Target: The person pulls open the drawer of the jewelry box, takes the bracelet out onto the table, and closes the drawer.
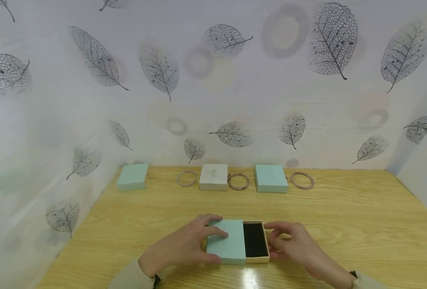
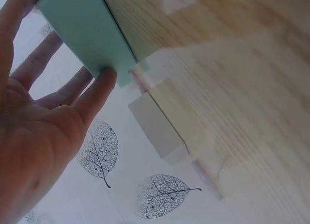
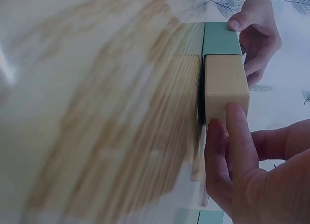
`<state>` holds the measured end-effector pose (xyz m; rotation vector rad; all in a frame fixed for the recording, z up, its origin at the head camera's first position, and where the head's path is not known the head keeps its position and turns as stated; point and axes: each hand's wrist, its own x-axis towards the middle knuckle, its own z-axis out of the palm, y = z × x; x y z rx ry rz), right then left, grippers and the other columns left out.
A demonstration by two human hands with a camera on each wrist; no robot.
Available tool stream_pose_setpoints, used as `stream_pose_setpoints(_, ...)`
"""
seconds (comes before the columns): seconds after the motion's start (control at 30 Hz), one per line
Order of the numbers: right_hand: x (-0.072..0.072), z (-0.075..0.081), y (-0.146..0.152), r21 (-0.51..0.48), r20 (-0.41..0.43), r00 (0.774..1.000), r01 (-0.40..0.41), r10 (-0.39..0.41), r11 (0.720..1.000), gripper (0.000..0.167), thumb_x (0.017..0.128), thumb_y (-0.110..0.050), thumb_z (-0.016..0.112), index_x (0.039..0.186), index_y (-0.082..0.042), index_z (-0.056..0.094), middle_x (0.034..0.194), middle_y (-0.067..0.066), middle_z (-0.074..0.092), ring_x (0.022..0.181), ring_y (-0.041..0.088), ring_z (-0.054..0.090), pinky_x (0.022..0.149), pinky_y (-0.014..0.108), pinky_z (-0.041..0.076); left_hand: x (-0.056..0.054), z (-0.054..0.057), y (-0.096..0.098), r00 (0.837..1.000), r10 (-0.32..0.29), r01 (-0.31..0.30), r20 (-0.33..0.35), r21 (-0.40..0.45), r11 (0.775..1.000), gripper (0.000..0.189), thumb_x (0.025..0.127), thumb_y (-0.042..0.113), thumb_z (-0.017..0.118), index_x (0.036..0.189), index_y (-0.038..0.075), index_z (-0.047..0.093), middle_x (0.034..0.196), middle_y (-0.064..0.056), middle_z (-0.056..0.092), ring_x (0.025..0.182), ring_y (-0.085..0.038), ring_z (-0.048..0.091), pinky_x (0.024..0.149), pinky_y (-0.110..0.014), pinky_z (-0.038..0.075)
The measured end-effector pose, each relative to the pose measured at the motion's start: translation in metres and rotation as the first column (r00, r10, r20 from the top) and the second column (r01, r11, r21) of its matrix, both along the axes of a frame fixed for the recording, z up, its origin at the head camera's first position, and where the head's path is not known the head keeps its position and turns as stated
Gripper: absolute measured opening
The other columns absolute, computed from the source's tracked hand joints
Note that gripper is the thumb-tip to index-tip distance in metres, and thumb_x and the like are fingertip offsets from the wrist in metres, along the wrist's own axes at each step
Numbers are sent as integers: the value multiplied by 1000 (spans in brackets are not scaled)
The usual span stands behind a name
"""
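A mint-green box sleeve [image 1: 226,242] lies on the wooden table, with a cream drawer [image 1: 257,259] sticking out of its right side. Black padding [image 1: 255,240] lines the drawer. My left hand [image 1: 184,245] grips the sleeve from the left, thumb at the near edge and fingers over the top and far side. In the left wrist view, the thumb presses the side of the sleeve [image 2: 87,30]. At the drawer's right end is my right hand [image 1: 294,245]. In the right wrist view, a fingertip touches the drawer's outer end [image 3: 226,100]. Padding hides anything beneath it.
Along the back stand a mint box [image 1: 133,176], a white box [image 1: 213,176] and another mint box [image 1: 271,178]. Beside them lie a pale bangle [image 1: 186,178], a brownish bangle [image 1: 238,182] and a third bangle [image 1: 301,180]. A leaf-print cloth [image 1: 213,100] hangs behind the table.
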<state>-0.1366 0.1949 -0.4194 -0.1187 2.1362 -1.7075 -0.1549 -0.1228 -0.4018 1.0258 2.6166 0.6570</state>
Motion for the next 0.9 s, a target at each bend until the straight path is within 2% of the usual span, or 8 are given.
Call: stream_pose_setpoints(0.9, 0, -2, -19, -23, 8, 1000, 5, -5, 1000, 42, 97, 8, 54, 138, 15, 48, 99, 14, 58, 84, 20, 67, 72, 31, 64, 1, 1, 0, 1000, 2, -2, -5, 13, 1000, 50, 88, 48, 78, 134, 31, 68, 159, -5, 45, 143, -29, 47, 113, -47, 48)
